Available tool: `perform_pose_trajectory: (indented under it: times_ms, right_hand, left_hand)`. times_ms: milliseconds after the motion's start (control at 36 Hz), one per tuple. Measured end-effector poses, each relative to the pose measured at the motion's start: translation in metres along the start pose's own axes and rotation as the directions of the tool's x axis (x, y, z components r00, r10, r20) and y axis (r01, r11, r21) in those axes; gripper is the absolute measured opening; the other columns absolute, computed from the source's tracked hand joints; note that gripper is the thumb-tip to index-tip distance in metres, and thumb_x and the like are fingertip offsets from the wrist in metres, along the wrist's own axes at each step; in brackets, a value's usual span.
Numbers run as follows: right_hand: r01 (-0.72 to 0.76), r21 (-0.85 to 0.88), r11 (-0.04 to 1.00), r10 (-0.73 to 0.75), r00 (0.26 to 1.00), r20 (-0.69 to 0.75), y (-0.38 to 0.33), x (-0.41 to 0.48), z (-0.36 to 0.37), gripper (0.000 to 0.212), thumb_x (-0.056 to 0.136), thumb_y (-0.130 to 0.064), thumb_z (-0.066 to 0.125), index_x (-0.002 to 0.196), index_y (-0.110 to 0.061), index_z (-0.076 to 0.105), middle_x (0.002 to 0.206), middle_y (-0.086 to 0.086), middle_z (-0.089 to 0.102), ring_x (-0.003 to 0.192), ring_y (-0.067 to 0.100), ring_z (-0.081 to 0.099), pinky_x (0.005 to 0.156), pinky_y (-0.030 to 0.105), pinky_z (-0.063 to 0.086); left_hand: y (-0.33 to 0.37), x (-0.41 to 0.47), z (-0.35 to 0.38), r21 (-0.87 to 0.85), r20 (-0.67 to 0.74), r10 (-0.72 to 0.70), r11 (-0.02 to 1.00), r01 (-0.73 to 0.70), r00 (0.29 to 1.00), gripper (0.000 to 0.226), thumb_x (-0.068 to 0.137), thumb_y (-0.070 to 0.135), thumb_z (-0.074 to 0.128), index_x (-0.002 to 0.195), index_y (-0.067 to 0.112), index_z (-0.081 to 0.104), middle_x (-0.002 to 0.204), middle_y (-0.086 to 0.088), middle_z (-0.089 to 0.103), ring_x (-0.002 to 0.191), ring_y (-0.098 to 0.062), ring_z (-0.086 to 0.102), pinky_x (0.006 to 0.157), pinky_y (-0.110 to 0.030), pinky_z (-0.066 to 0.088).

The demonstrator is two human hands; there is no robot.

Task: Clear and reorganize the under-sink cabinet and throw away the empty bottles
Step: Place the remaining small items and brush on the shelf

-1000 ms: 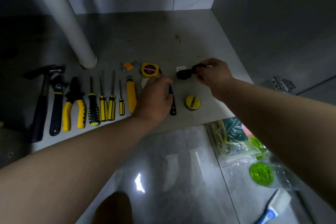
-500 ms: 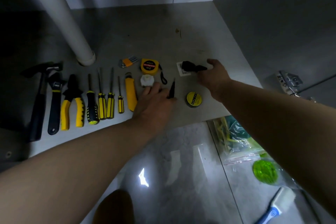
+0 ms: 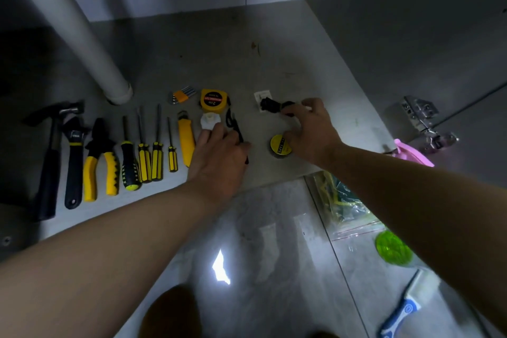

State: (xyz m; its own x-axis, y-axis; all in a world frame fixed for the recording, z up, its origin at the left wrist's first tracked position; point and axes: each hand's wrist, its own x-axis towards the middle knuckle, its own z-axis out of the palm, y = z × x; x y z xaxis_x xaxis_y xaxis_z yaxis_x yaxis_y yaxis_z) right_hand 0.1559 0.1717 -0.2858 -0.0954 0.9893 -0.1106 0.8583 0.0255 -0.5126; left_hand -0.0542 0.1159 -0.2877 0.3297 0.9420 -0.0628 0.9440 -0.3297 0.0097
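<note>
Head view: the right hand (image 3: 310, 129) pinches a small black part (image 3: 270, 105) sitting on a white square (image 3: 260, 96), while the left hand (image 3: 219, 156) lies flat with fingers stretched out, one fingertip touching a white cap (image 3: 209, 121) — a thin black tool (image 3: 238, 132) runs along its thumb side. Just beside the right hand lies a yellow tape roll (image 3: 279, 145); past the left hand sit a tape measure (image 3: 212, 99), then a row of screwdrivers (image 3: 145, 156), pliers (image 3: 100, 162), wrench (image 3: 74, 162) and hammer (image 3: 52, 151) — all on the cabinet floor (image 3: 274, 44).
</note>
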Motion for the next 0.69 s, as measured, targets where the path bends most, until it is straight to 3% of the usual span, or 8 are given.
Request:
perform_pose_trajectory:
  times_ms: [83, 194, 389, 444, 500, 556, 639, 694]
  right_hand:
    - [0.037, -0.109, 0.993, -0.030, 0.997, 0.065, -0.007, 0.010, 0.001, 0.049, 0.085, -0.017, 0.065, 0.133, -0.023, 0.059, 0.158, 0.012, 0.022, 0.145, 0.036, 0.025, 0.114, 0.043, 0.037]
    - [0.003, -0.202, 0.979, 0.043, 0.974, 0.223, -0.013, 0.025, 0.001, 0.057, 0.089, -0.011, 0.061, 0.144, -0.011, 0.049, 0.159, 0.012, 0.024, 0.138, 0.039, 0.038, 0.112, 0.038, 0.039]
    - [0.159, -0.335, 0.929, -0.052, 0.951, 0.306, -0.019, 0.041, -0.008, 0.065, 0.089, -0.007, 0.057, 0.151, -0.010, 0.039, 0.160, 0.012, 0.026, 0.143, 0.034, 0.033, 0.118, 0.038, 0.028]
    - [0.176, -0.294, 0.939, -0.069, 0.938, 0.339, -0.019, 0.049, -0.006, 0.060, 0.094, -0.004, 0.053, 0.152, -0.010, 0.037, 0.157, 0.012, 0.031, 0.139, 0.031, 0.039, 0.111, 0.029, 0.038]
    - [0.178, -0.242, 0.954, -0.101, 0.949, 0.298, -0.027, 0.053, -0.005, 0.047, 0.104, -0.009, 0.041, 0.151, -0.012, 0.036, 0.153, 0.010, 0.037, 0.133, 0.022, 0.041, 0.088, 0.009, 0.045]
    - [0.146, -0.157, 0.977, -0.102, 0.960, 0.261, -0.032, 0.051, -0.002, 0.044, 0.108, -0.014, 0.035, 0.152, -0.013, 0.034, 0.154, 0.011, 0.036, 0.138, 0.024, 0.037, 0.080, 0.008, 0.047]
    - [0.161, -0.127, 0.979, -0.111, 0.936, 0.334, -0.028, 0.051, 0.001, 0.052, 0.100, -0.002, 0.047, 0.151, -0.005, 0.036, 0.160, 0.017, 0.026, 0.146, 0.032, 0.027, 0.112, 0.025, 0.028]
    - [0.201, -0.149, 0.968, -0.139, 0.927, 0.348, -0.025, 0.048, 0.001, 0.058, 0.092, 0.006, 0.053, 0.148, 0.001, 0.038, 0.161, 0.019, 0.023, 0.148, 0.036, 0.022, 0.119, 0.036, 0.019]
  left_hand:
    - [0.005, 0.000, -0.002, 0.025, -0.044, -0.004, 1.000, 0.005, 0.999, 0.042, 0.095, 0.039, 0.053, 0.135, 0.025, 0.056, 0.128, -0.004, 0.051, 0.125, -0.029, 0.039, 0.100, -0.041, 0.029]
    - [0.015, 0.005, -0.004, -0.058, -0.057, 0.126, 0.990, -0.129, 0.990, 0.053, 0.092, 0.033, 0.053, 0.145, 0.031, 0.047, 0.136, -0.003, 0.045, 0.127, -0.027, 0.039, 0.101, -0.039, 0.033]
    - [0.030, 0.015, 0.005, -0.090, 0.028, 0.284, 0.956, -0.281, 0.958, 0.072, 0.094, 0.030, 0.054, 0.159, 0.029, 0.023, 0.162, 0.000, 0.028, 0.146, -0.022, 0.029, 0.116, -0.040, 0.025]
    - [0.033, 0.018, 0.006, -0.063, 0.031, 0.270, 0.961, -0.268, 0.962, 0.073, 0.093, 0.031, 0.054, 0.159, 0.026, 0.024, 0.162, -0.001, 0.028, 0.146, -0.023, 0.029, 0.116, -0.040, 0.025]
    - [0.034, 0.020, 0.007, -0.042, 0.027, 0.251, 0.967, -0.250, 0.968, 0.074, 0.092, 0.032, 0.055, 0.158, 0.025, 0.024, 0.161, -0.003, 0.029, 0.145, -0.024, 0.031, 0.116, -0.041, 0.026]
    - [0.033, 0.020, 0.009, -0.029, 0.027, 0.224, 0.974, -0.223, 0.974, 0.075, 0.092, 0.034, 0.054, 0.159, 0.024, 0.022, 0.161, -0.003, 0.028, 0.144, -0.025, 0.031, 0.116, -0.041, 0.025]
    - [0.031, 0.019, 0.011, -0.008, 0.028, 0.178, 0.984, -0.178, 0.984, 0.077, 0.091, 0.037, 0.054, 0.159, 0.025, 0.021, 0.159, -0.003, 0.029, 0.144, -0.026, 0.031, 0.116, -0.041, 0.023]
    - [0.029, 0.017, 0.010, 0.003, 0.026, 0.144, 0.990, -0.144, 0.989, 0.076, 0.090, 0.036, 0.054, 0.159, 0.024, 0.024, 0.157, -0.004, 0.031, 0.143, -0.027, 0.032, 0.116, -0.042, 0.023]
